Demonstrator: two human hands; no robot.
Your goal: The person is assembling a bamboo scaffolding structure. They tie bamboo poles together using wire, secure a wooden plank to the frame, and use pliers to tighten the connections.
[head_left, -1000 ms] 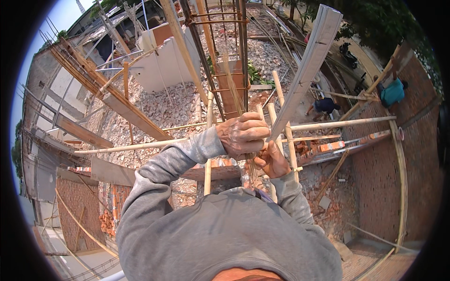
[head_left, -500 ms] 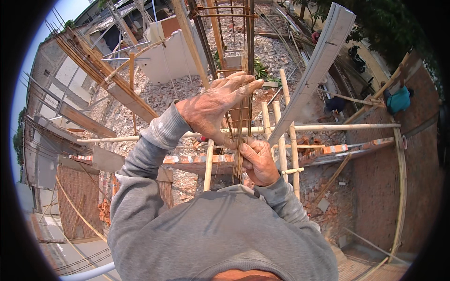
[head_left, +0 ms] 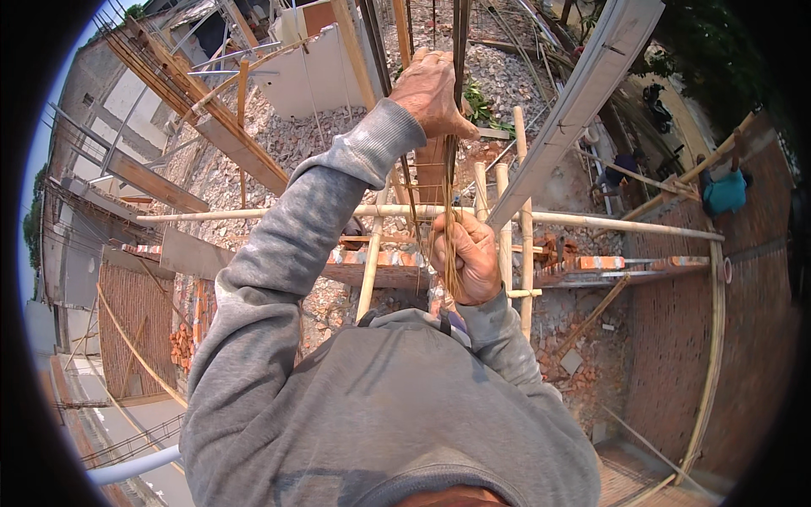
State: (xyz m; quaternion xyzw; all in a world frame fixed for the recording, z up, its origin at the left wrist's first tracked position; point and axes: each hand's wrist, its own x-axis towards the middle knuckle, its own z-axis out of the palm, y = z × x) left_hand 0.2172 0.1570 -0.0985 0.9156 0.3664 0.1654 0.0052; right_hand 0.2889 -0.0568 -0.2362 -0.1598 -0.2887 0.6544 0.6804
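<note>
A bundle of thin, rust-brown tie wires (head_left: 450, 179) runs upright in front of my chest. My right hand (head_left: 473, 258) is closed round its lower part, and loose wire ends hang below and beside the fist. Higher up, my left hand (head_left: 429, 91) curls over the bundle's upper part, its thumb crossing in front of the wires. Its fingertips are partly hidden behind the hand. Close by stand the dark steel bars of a rebar column (head_left: 460, 51), some of them passing right beside my left hand.
A horizontal bamboo pole (head_left: 608, 221) crosses ahead, with upright bamboo poles (head_left: 519, 262) by my right hand. A long grey beam (head_left: 583, 110) slants at the right. Below lie a brick wall (head_left: 372, 269) and rubble (head_left: 317, 169). A person in teal (head_left: 725, 193) is far right.
My left hand has moved up and away along the wires, and its outstretched fingers have curled. My right hand has come slightly nearer and lower with the bundle.
</note>
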